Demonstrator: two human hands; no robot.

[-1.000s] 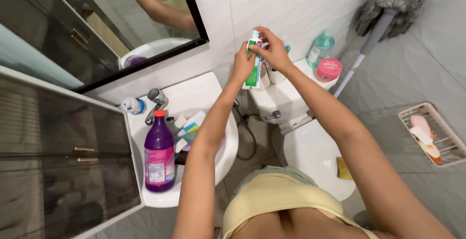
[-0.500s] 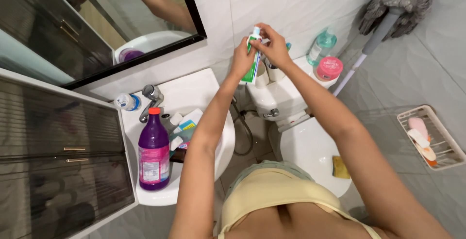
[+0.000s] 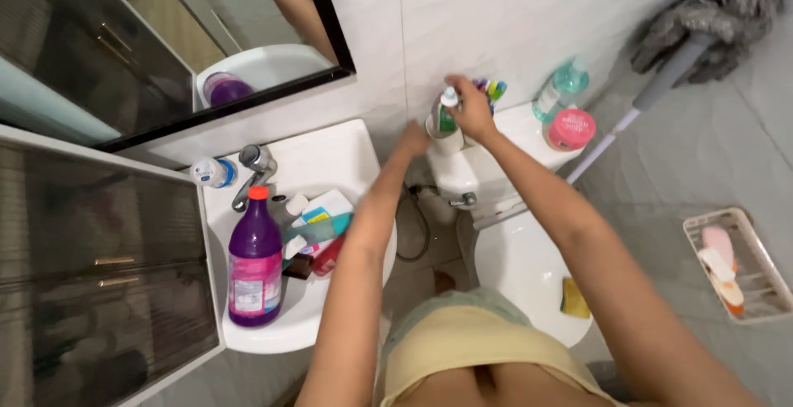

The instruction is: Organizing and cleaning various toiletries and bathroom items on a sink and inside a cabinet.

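My right hand [image 3: 472,109] grips a green and white tube [image 3: 446,118] with a white cap, held upright just above a white cup [image 3: 447,142] on the toilet tank [image 3: 496,167]. Several coloured toothbrushes [image 3: 492,89] stick up behind that hand. My left hand [image 3: 411,138] is lower and to the left, beside the cup, holding nothing, its fingers pointing toward the cup.
A purple bottle [image 3: 254,262] stands in the white sink [image 3: 330,159] with several tubes [image 3: 318,229] beside the faucet [image 3: 254,167]. A teal bottle [image 3: 560,86] and pink jar [image 3: 571,128] sit on the tank. Mop [image 3: 661,68] at right, wire basket [image 3: 735,266] on the floor.
My left hand has let go of the tube and dropped to the left. My right hand has lowered the tube toward the cup on the tank.
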